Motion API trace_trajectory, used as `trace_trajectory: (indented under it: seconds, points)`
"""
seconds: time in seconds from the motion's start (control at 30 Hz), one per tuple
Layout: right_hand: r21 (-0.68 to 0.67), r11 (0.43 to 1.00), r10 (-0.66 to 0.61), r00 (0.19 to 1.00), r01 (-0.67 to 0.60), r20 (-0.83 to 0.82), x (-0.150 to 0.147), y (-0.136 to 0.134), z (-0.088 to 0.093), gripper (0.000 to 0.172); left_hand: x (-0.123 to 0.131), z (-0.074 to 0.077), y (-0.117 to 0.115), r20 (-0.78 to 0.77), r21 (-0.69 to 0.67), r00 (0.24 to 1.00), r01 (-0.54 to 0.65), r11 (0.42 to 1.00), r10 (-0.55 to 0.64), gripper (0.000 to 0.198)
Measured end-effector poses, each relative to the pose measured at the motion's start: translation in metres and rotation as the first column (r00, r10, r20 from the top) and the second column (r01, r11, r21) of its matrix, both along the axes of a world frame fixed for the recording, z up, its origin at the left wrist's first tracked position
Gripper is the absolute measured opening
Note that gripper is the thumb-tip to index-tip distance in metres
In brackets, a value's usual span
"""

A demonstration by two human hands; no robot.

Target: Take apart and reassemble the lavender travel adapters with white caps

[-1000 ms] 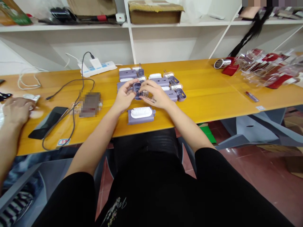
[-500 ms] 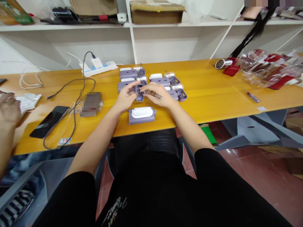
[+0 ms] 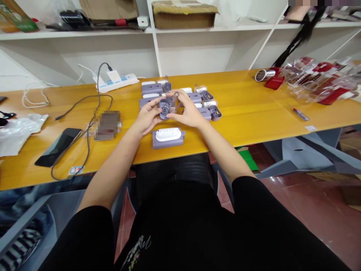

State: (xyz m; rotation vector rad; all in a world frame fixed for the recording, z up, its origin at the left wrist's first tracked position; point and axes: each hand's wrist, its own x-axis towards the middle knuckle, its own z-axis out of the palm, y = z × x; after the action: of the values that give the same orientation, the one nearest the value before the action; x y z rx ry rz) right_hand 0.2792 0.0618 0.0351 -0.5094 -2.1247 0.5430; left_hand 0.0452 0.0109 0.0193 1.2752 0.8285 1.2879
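Both my hands meet above the orange table around a small oval purple cap, tilted so its hollow inside faces me. My left hand grips its left side with thumb and fingers. My right hand pinches its right side together with a small clear part at its top edge. Just in front of my hands lies a purple brush body with white bristles. Behind my hands sits a cluster of several more purple and white brush parts.
At the left lie a black phone, a dark cable, a white power strip and a clear plastic bag. Red and clear packaged items crowd the right end. White shelves with a cardboard box rise behind.
I have lifted and turned the purple cap so its opening faces me, and the spring-like piece no longer shows under my right hand. The other person's hand at the left edge has gone from view.
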Motion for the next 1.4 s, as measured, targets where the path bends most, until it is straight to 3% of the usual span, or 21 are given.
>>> trace_trajectory:
  seconds: [0.1, 0.3, 0.5, 0.63, 0.73, 0.83, 0.93, 1.13, 1.4]
  points:
    - [0.006, 0.999, 0.049, 0.998, -0.049, 0.046, 0.001, 0.002, -0.004, 0.099, 0.0, 0.002, -0.003, 0.033, 0.01, 0.997, 0.069, 0.998, -0.07, 0.06]
    - [-0.043, 0.995, 0.087, 0.995, -0.086, 0.039, -0.003, 0.001, -0.012, 0.099, 0.002, 0.0, -0.003, 0.024, 0.024, 0.998, 0.054, 0.998, -0.055, 0.071]
    - [-0.114, 0.99, 0.085, 0.996, -0.08, 0.039, 0.028, 0.008, 0.018, 0.104, -0.026, 0.013, -0.009, -0.206, 0.11, 0.978, -0.015, 0.994, 0.038, 0.079]
    - [-0.129, 0.989, 0.076, 0.994, -0.066, 0.075, 0.08, 0.002, 0.041, 0.103, -0.043, 0.02, -0.051, -0.536, 0.156, 0.844, 0.094, 0.983, 0.004, 0.089]
    - [-0.194, 0.981, 0.046, 0.983, -0.011, 0.175, 0.121, -0.02, 0.051, 0.091, -0.042, 0.009, -0.083, -0.769, 0.123, 0.639, 0.141, 0.982, 0.005, 0.107]
    - [-0.254, 0.965, 0.01, 0.964, 0.06, 0.267, 0.151, -0.045, 0.057, 0.079, -0.039, -0.008, -0.1, -0.83, 0.165, 0.556, 0.149, 0.975, 0.056, 0.094]
    - [-0.267, 0.956, -0.012, 0.929, 0.118, 0.369, 0.167, -0.058, 0.058, 0.074, -0.044, -0.018, -0.104, -0.817, 0.201, 0.568, 0.117, 0.973, 0.1, 0.082]
    - [-0.29, 0.937, -0.021, 0.861, 0.195, 0.509, 0.17, -0.058, 0.049, 0.079, -0.056, -0.025, -0.11, -0.769, 0.22, 0.623, 0.049, 0.974, 0.143, 0.084]
    - [-0.31, 0.951, 0.158, 0.844, 0.01, 0.513, 0.145, -0.057, 0.046, 0.081, -0.054, -0.028, -0.113, -0.787, 0.236, 0.6, 0.079, 0.968, 0.143, 0.083]
